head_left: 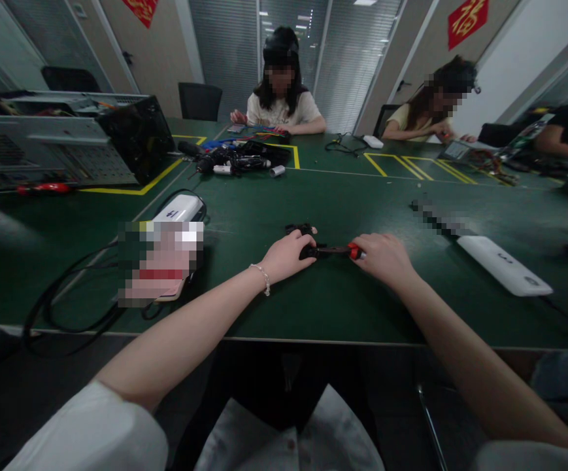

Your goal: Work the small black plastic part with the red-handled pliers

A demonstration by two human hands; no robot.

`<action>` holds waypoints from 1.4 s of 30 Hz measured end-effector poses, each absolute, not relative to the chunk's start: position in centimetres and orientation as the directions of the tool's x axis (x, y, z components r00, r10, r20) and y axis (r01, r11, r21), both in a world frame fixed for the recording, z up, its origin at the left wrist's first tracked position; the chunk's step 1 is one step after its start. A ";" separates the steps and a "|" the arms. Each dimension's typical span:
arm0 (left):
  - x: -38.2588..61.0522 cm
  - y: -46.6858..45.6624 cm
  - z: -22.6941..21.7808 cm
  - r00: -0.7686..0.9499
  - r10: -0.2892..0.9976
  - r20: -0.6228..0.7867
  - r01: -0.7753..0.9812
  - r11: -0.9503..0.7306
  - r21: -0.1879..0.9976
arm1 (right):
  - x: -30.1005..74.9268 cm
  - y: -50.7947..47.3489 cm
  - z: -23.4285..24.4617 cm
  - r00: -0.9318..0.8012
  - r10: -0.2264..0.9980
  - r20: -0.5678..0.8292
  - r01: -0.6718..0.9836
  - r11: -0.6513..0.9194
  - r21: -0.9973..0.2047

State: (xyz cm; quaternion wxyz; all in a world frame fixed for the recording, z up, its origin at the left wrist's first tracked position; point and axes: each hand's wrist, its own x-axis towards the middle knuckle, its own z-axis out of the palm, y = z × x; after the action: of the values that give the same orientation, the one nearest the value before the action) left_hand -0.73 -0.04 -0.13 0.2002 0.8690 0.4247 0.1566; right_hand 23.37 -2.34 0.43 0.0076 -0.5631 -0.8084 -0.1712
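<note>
Over the green table, my left hand (291, 256) has its fingers closed on a small black part (308, 251). My right hand (384, 258) is wrapped around a red-handled tool (354, 250) with a dark, narrow metal front. That front points left and meets the black part at my left fingertips; its exact kind is hard to make out. A few small dark pieces (300, 228) lie just beyond my left hand.
At left lie a phone (168, 288), a white power bank (180, 208) and looped black cables (48, 307). An open computer case (68, 144) stands behind them. Another white power bank (504, 265) lies right. Black cables (239, 157) are piled ahead. Several people sit across the table.
</note>
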 end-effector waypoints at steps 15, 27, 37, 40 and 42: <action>-0.8 -0.3 0.4 0.609 0.790 0.064 0.678 -0.561 0.475 | 23.7 -2.1 0.1 -0.368 0.908 0.200 0.912 0.311 0.268; -0.7 -0.3 0.2 0.631 0.770 0.093 0.687 -0.610 0.395 | 23.6 -2.1 0.1 -0.363 0.912 0.188 0.914 0.310 0.262; -0.7 -0.2 0.2 0.625 0.777 0.079 0.687 -0.595 0.417 | 23.8 -2.1 0.1 -0.378 0.902 0.211 0.908 0.316 0.275; -0.7 -0.2 0.3 0.620 0.782 0.068 0.688 -0.582 0.433 | 23.7 -2.1 0.2 -0.373 0.902 0.215 0.910 0.310 0.277; -0.7 -0.1 0.2 0.619 0.782 0.074 0.683 -0.583 0.439 | 23.6 -2.1 0.2 -0.358 0.911 0.205 0.917 0.302 0.261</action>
State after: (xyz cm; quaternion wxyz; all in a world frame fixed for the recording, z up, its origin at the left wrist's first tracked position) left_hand -0.72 -0.14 0.22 0.1875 0.8801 0.4161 0.1310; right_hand 23.61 -2.11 0.18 0.0090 -0.5665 -0.8067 -0.1680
